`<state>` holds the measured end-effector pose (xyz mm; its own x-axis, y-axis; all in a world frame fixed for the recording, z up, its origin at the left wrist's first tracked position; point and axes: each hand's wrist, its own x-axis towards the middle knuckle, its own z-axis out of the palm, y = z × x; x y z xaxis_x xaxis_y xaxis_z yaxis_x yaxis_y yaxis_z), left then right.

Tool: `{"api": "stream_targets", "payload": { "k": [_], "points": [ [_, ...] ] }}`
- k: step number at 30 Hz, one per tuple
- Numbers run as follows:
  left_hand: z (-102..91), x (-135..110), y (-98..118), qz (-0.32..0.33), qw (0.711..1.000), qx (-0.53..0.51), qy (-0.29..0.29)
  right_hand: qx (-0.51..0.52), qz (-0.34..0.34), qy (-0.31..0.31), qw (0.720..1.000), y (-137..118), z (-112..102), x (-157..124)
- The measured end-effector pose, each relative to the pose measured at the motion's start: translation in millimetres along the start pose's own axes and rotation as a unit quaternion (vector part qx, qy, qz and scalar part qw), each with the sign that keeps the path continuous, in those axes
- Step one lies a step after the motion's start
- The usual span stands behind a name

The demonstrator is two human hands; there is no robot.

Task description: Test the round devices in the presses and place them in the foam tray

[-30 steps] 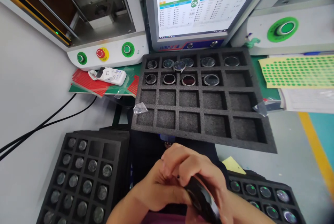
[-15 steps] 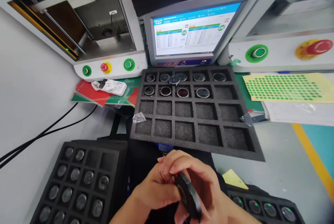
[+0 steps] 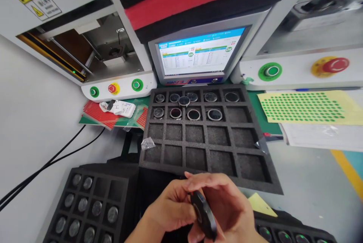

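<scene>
At the bottom centre of the head view, a black round watch case (image 3: 203, 214) is held on edge between my two hands. My left hand (image 3: 172, 205) pinches its near left side, thumb along the face and fingers behind. My right hand (image 3: 231, 203) curves around it from the right, its fingers arching over the top and touching the left fingertips. Part of the case is hidden by the fingers. Beyond the hands lies a dark foam tray (image 3: 195, 163) with round watch cases in its two far rows; one watch case (image 3: 184, 101) rests across a divider.
At lower left stands a stacked foam tray (image 3: 93, 197) of watch cases; another tray (image 3: 283, 231) sits lower right. Behind are a monitor (image 3: 204, 56) and machines with green buttons (image 3: 273, 70) and a red stop knob (image 3: 336, 64). A green-dot sticker sheet (image 3: 303, 107) lies right.
The view has tilted upward, so the trays and machines appear lower. Both hands keep the watch case between them; the right fingers have shifted into a more rounded arch over it.
</scene>
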<state>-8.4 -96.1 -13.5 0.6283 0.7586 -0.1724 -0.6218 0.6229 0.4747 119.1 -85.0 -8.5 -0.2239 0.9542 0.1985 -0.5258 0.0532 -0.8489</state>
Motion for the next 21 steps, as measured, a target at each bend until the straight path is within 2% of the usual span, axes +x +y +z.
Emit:
{"api": "stream_targets", "payload": {
  "k": [3, 6, 7, 8, 9, 10, 11, 12, 13, 14, 17, 19, 21],
  "points": [
    [9.7, 12, 8, 0.001, 0.995, 0.092, 0.043, -0.035, -0.001, 0.031, 0.999, -11, -7, 9],
    [18.3, 25, 32, 0.011, 0.979, 0.186, 0.079, -0.061, -0.014, 0.045, 0.997, -24, -16, 22],
    [19.3, 30, 45, 0.017, 0.969, 0.226, 0.098, -0.075, -0.023, 0.052, 0.996, -29, -19, 28],
    [18.8, 36, 60, 0.031, 0.940, 0.316, 0.127, -0.089, -0.032, 0.062, 0.994, -33, -23, 33],
    [16.6, 44, 75, 0.047, 0.889, 0.427, 0.160, -0.105, -0.040, 0.073, 0.991, -36, -27, 38],
    [12.7, 54, 92, 0.076, 0.782, 0.587, 0.198, -0.119, -0.045, 0.083, 0.988, -39, -31, 42],
    [7.4, 65, 108, 0.099, 0.635, 0.736, 0.213, -0.131, -0.049, 0.091, 0.986, -41, -35, 46],
    [1.1, 77, 124, 0.107, 0.552, 0.801, 0.208, -0.140, -0.050, 0.095, 0.984, -42, -39, 48],
    [-5.8, 90, 138, 0.107, 0.503, 0.837, 0.190, -0.149, -0.048, 0.093, 0.983, -43, -43, 49],
    [-12.7, 103, 152, 0.099, 0.476, 0.859, 0.160, -0.156, -0.043, 0.086, 0.983, -43, -47, 50],
    [-29.9, 139, 182, 0.049, 0.435, 0.899, 0.035, -0.167, -0.025, 0.063, 0.984, -40, -58, 48],
    [-36.9, 157, 194, 0.012, 0.401, 0.915, -0.038, -0.168, -0.020, 0.066, 0.983, -39, -64, 48],
    [-40.5, 167, 202, -0.012, 0.365, 0.928, -0.080, -0.164, -0.023, 0.085, 0.983, -39, -67, 51]
  ]
}}
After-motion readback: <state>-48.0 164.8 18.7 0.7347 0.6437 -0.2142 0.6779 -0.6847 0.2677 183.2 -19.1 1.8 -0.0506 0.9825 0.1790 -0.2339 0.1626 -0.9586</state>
